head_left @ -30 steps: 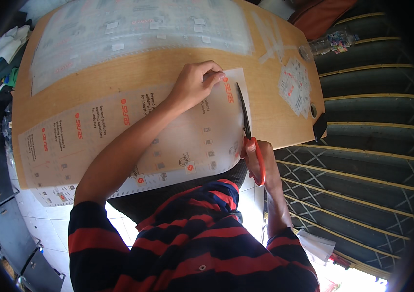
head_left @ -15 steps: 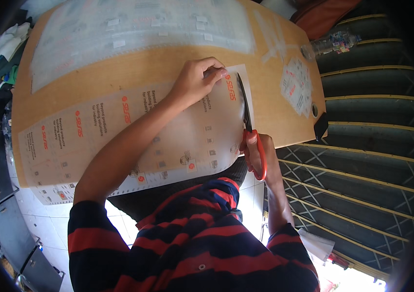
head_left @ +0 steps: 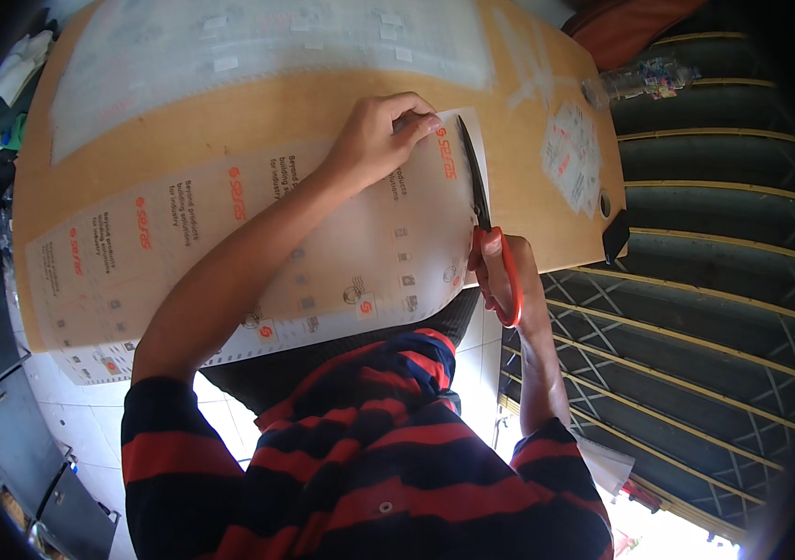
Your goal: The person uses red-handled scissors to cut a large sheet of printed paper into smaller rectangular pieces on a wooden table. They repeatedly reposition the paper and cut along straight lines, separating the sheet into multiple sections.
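Note:
A long translucent sheet [head_left: 323,261] printed with red and black lettering lies across the near part of a wooden table. With thumb and fingertips pinched, my left hand [head_left: 386,135] holds the sheet near its far right corner. My right hand [head_left: 507,271] grips the red handles of a pair of scissors [head_left: 513,289] at the table's near edge. The dark blades point away from me along the sheet's right side, with a narrow pale strip to their right. The near edge of the sheet hangs over the table edge.
Another translucent sheet [head_left: 276,56] with small white labels covers the far part of the table [head_left: 182,131]. At right lie a smaller printed sheet [head_left: 573,159], a clear plastic bottle [head_left: 640,82] and a black object [head_left: 616,240]. A slatted metal gate [head_left: 696,271] stands beyond, grey cabinets [head_left: 10,420] at left.
The whole view has shifted slightly. My right hand and the scissors have moved a little away from me along the sheet's right side; my left hand keeps its hold.

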Action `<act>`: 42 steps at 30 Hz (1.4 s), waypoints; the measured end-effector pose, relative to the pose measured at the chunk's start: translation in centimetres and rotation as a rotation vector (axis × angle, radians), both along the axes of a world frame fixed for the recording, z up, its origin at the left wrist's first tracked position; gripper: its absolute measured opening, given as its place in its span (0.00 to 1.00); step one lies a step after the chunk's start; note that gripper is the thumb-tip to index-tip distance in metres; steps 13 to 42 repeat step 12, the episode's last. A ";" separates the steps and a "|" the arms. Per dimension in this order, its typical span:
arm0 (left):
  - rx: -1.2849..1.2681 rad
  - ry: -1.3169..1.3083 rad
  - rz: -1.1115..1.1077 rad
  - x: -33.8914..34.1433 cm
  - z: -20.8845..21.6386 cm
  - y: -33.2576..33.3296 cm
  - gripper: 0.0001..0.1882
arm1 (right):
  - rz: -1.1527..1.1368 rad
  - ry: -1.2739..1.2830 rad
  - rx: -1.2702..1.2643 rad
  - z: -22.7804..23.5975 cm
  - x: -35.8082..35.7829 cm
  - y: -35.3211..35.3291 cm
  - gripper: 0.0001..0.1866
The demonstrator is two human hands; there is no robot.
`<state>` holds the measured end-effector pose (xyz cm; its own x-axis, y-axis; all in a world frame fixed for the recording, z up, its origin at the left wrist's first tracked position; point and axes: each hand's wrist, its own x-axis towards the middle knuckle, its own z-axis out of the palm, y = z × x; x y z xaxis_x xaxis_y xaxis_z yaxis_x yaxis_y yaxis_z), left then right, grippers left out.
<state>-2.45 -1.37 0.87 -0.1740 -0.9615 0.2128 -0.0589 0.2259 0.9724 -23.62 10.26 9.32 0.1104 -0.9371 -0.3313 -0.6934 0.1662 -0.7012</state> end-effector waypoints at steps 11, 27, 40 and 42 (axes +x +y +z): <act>-0.020 0.024 0.006 -0.1 -0.1 0.1 0.11 | 0.039 -0.033 -0.030 -1.2 -0.4 -1.1 0.45; -0.033 0.027 0.008 -0.2 -0.3 0.0 0.11 | 0.043 -0.029 -0.029 -1.3 -0.5 -1.1 0.45; -0.033 0.027 0.008 -0.2 -0.3 0.0 0.11 | 0.043 -0.029 -0.029 -1.3 -0.5 -1.1 0.45; -0.033 0.027 0.008 -0.2 -0.3 0.0 0.11 | 0.043 -0.029 -0.029 -1.3 -0.5 -1.1 0.45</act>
